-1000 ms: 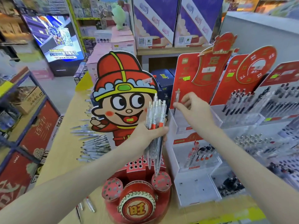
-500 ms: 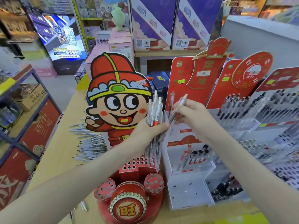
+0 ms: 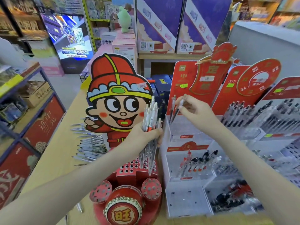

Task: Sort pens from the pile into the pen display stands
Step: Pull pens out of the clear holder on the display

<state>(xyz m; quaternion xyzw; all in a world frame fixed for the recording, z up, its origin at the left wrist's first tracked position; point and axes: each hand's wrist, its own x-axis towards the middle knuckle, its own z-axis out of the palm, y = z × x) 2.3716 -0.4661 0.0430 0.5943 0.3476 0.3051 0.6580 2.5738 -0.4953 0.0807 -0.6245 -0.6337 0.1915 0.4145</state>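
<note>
Head view, one moment. Left hand (image 3: 144,134) raised in front of the red cartoon stand (image 3: 116,101), fingers (image 3: 156,133) curled round a bundle of pens (image 3: 151,117). The bundle stands roughly upright, with its lower ends hanging above the perforated red top of that stand (image 3: 129,167); I cannot tell whether any tip touches a hole. Right hand (image 3: 197,110) reaches over the white tiered stand (image 3: 186,203), fingers (image 3: 186,108) narrowed to a pinch on the upper end of a single pen (image 3: 177,112). That pen is tilted, its lower tip down inside the top clear compartment (image 3: 186,127) at its left end. A second pen (image 3: 172,108) stands just beside it in the same compartment, leaning on the red backboard (image 3: 183,78). Middle tier of the white stand holds a small group of pens with red and black ends (image 3: 199,161). Pile of pens (image 3: 90,143) lies on the bench (image 3: 61,143) to the left, behind the cartoon stand, well apart from both hands. Further stands (image 3: 263,114) to the right carry rows of dark pens.
</note>
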